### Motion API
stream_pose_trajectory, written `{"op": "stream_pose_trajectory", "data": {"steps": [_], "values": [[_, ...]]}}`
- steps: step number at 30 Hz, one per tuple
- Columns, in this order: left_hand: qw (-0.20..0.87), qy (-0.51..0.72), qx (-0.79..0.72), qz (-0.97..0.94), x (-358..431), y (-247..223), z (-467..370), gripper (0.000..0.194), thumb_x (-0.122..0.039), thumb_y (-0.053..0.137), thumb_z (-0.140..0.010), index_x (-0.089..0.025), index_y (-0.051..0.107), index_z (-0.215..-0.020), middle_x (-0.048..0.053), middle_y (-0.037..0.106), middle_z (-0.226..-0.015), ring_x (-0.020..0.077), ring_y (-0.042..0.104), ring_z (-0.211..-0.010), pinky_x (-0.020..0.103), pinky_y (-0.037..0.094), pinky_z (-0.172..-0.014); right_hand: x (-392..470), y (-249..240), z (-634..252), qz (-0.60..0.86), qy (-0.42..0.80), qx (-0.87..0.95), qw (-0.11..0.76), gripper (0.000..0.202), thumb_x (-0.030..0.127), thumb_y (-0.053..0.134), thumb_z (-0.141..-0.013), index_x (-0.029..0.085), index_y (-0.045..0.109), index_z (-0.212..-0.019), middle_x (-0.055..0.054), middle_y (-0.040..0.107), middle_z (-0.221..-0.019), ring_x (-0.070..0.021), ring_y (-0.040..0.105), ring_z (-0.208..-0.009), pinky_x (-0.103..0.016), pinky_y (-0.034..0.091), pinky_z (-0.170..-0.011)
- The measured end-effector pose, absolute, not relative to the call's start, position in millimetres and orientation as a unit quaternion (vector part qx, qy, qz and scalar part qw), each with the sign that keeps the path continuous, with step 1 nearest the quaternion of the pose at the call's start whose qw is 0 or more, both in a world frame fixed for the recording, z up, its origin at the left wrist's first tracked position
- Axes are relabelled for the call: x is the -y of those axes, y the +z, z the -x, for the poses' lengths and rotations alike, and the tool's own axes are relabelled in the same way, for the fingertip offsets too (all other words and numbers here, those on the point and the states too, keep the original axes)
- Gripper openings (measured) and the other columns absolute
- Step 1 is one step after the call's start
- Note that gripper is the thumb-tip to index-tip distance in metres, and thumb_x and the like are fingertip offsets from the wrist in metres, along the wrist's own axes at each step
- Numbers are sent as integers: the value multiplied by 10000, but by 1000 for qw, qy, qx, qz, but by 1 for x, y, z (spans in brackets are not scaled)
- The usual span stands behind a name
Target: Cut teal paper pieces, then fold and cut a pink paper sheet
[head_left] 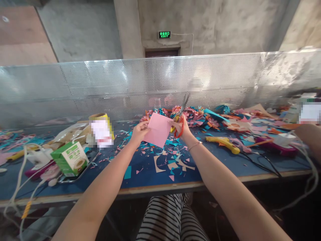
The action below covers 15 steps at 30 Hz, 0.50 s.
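Observation:
A square of pink paper (158, 131) is held up above the table, turned cornerwise. My left hand (140, 133) is closed on its left edge, thumb and fingers pinching it. At its right corner my right hand (182, 129) pinches the paper too, while a pair of scissors (185, 102) with red and yellow handles hangs in the same hand. The blades point up and away from me, clear of the paper. Behind the paper lies a heap of pink, blue and orange paper flowers (198, 115).
Paper scraps (173, 164) litter the blue table (147, 180). On the right lie a yellow glue gun (223, 143) and a purple power strip (281, 147). A green drink carton (70, 159), tape roll (102, 122) and cables are left. A perforated metal screen (100, 87) stands behind. Another person's arm (307, 139) reaches in.

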<state>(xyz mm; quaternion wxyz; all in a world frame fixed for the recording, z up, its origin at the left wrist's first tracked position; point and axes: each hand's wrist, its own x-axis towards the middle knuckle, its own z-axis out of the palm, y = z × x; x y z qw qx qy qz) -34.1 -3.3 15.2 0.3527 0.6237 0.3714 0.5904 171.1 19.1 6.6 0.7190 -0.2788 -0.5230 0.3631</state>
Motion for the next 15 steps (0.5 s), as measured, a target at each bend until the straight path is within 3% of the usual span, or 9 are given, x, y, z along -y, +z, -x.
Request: {"op": "stream_pose_trajectory", "data": {"steps": [7,11,15], "values": [[359,579,-399,-613,1,15,38,355,-201,609,-592,-156,689,-935,46,682,-829,167,605,-717,311,459,-708,-14,11,-175,249,377,538,712,421,290,721,-544,224,392,-797,78,470,-660,-88,481,-572,-239,450,-566],[364,522,-408,-655,1,19,42,292,-182,579,-607,-178,717,-865,49,706,-878,194,618,-782,349,454,-789,-5,15,-179,245,440,567,652,365,375,702,-596,209,432,-777,61,514,-605,-113,536,-553,-262,470,-549],[318,466,-408,-718,6,25,43,263,-146,559,-603,-198,728,-798,35,715,-876,224,616,-875,384,421,-886,3,15,-179,258,471,611,582,374,353,735,-556,188,480,-773,35,577,-652,-125,573,-582,-256,478,-537]]}}
